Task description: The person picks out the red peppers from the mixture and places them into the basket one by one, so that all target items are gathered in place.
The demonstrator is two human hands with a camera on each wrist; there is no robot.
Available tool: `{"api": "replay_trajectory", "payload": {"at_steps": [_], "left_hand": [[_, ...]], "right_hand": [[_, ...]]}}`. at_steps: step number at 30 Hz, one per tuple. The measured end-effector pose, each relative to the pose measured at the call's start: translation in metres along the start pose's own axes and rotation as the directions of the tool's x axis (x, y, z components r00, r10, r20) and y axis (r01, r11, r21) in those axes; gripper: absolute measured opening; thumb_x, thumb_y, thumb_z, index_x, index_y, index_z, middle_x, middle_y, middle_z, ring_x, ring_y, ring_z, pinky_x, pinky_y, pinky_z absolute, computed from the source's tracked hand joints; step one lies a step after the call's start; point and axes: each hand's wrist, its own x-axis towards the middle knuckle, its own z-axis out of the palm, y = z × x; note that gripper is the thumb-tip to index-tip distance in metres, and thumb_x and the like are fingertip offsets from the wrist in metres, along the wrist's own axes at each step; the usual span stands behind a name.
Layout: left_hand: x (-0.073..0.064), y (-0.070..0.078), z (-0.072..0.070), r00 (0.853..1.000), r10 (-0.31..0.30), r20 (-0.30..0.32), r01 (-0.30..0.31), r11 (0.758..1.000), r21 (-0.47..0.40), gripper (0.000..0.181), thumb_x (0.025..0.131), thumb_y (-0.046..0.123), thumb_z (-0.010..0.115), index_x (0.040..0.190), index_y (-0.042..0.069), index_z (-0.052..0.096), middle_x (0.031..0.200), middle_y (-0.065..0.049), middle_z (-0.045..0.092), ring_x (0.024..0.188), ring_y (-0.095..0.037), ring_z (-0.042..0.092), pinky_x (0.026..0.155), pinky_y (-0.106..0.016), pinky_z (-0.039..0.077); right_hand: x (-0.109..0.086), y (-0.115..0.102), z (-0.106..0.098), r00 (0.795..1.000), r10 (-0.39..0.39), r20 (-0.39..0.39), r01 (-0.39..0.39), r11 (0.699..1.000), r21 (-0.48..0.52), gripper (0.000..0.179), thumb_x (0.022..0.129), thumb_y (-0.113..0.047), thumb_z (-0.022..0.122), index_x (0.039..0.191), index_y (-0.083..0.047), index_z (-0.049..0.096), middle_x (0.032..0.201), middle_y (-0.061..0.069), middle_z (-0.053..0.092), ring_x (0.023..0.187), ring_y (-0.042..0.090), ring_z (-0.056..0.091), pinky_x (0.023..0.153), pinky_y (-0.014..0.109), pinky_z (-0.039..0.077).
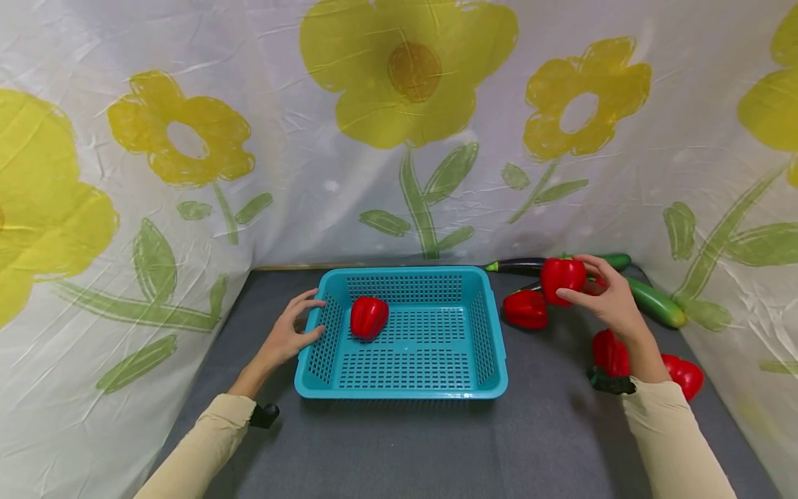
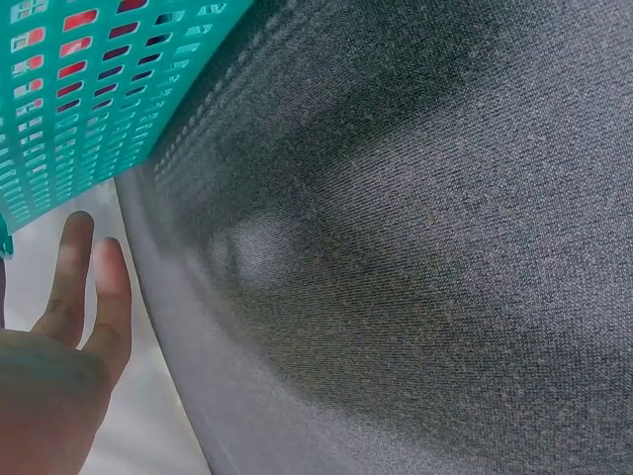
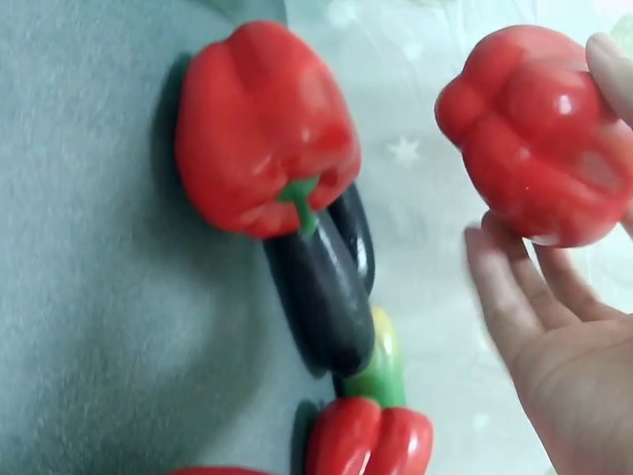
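Note:
My right hand (image 1: 611,299) holds a red bell pepper (image 1: 559,279) above the table, thumb on one side and fingers on the other. The right wrist view shows this pepper (image 3: 539,129) bottom outward. Below it to the left, another red bell pepper (image 1: 525,311) lies on the table against a dark eggplant (image 3: 316,297). At the left end of a turquoise perforated basket (image 1: 402,394), my left hand (image 1: 288,331) has its thumb and fingers spread at the rim. Two of its fingers (image 2: 114,307) extend outside the basket wall. Inside the basket sits one red bell pepper (image 1: 369,318).
At the back right lie a dark eggplant (image 1: 520,266) and a long green vegetable with a yellowish end (image 1: 657,305). More red bell peppers (image 1: 684,376) lie by my right forearm, partly hidden. A flower-printed curtain (image 1: 324,208) encloses the dark table (image 1: 399,450).

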Motion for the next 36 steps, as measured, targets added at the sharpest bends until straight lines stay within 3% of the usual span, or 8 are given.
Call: {"api": "replay_trajectory", "payload": {"at_steps": [4, 9, 15, 21, 26, 36], "left_hand": [[0.0, -0.001, 0.0, 1.0, -0.017, 0.003, 0.017, 1.0, 0.008, 0.044, 0.093, -0.002, 0.071, 0.135, -0.002, 0.058, 0.158, -0.023, 0.03, 0.104, -0.047, 0.064, 0.078, -0.045, 0.056], [0.0, -0.001, 0.0, 1.0, -0.027, 0.007, 0.027, 1.0, 0.0, 0.045, 0.093, -0.002, 0.071, 0.136, -0.001, 0.057, 0.158, -0.021, 0.03, 0.107, -0.047, 0.063, 0.081, -0.055, 0.054], [-0.001, -0.002, 0.001, 1.0, 0.002, 0.001, -0.002, 1.0, -0.016, 0.047, 0.091, -0.006, 0.071, 0.135, -0.005, 0.056, 0.157, -0.027, 0.029, 0.107, -0.052, 0.061, 0.08, -0.06, 0.053], [0.0, -0.003, 0.0, 1.0, -0.001, 0.001, 0.002, 1.0, -0.01, 0.046, 0.092, -0.004, 0.071, 0.135, -0.003, 0.057, 0.158, -0.024, 0.029, 0.109, -0.048, 0.063, 0.08, -0.051, 0.055], [0.0, -0.004, 0.0, 1.0, -0.012, 0.0, 0.012, 1.0, 0.004, 0.045, 0.093, -0.002, 0.071, 0.135, -0.001, 0.058, 0.158, -0.021, 0.03, 0.11, -0.048, 0.062, 0.081, -0.042, 0.055], [0.0, -0.004, 0.0, 1.0, -0.018, 0.004, 0.018, 1.0, -0.009, 0.044, 0.093, -0.002, 0.07, 0.136, -0.002, 0.057, 0.158, -0.022, 0.029, 0.111, -0.048, 0.061, 0.08, -0.045, 0.056]], "right_hand": [[-0.003, -0.014, 0.007, 1.0, 0.001, 0.003, -0.001, 1.0, 0.02, 0.065, 0.092, -0.009, 0.076, 0.148, -0.003, 0.044, 0.128, 0.007, 0.056, 0.094, 0.016, 0.064, 0.075, 0.025, 0.055], [0.001, -0.01, 0.015, 1.0, 0.016, 0.015, -0.017, 0.999, 0.052, 0.066, 0.093, -0.009, 0.075, 0.15, -0.005, 0.042, 0.136, 0.01, 0.051, 0.1, 0.017, 0.063, 0.079, 0.028, 0.056], [0.004, -0.016, 0.027, 0.998, -0.034, 0.045, 0.031, 0.997, 0.066, 0.063, 0.093, -0.005, 0.073, 0.149, -0.007, 0.044, 0.136, 0.014, 0.052, 0.104, 0.017, 0.063, 0.08, 0.031, 0.057], [0.008, -0.021, 0.038, 0.997, -0.067, 0.047, 0.062, 0.993, 0.096, 0.063, 0.091, -0.003, 0.076, 0.146, -0.001, 0.046, 0.132, 0.015, 0.055, 0.108, 0.018, 0.063, 0.082, 0.026, 0.055], [0.017, -0.012, 0.046, 0.995, -0.072, 0.065, 0.066, 0.993, 0.095, 0.063, 0.09, -0.005, 0.078, 0.146, -0.007, 0.05, 0.139, 0.011, 0.052, 0.113, 0.026, 0.059, 0.082, 0.028, 0.056], [0.026, -0.022, 0.066, 0.987, -0.111, 0.117, 0.096, 0.987, 0.127, 0.061, 0.092, -0.011, 0.076, 0.147, -0.012, 0.051, 0.142, 0.016, 0.049, 0.118, 0.038, 0.057, 0.084, 0.031, 0.056]]}}
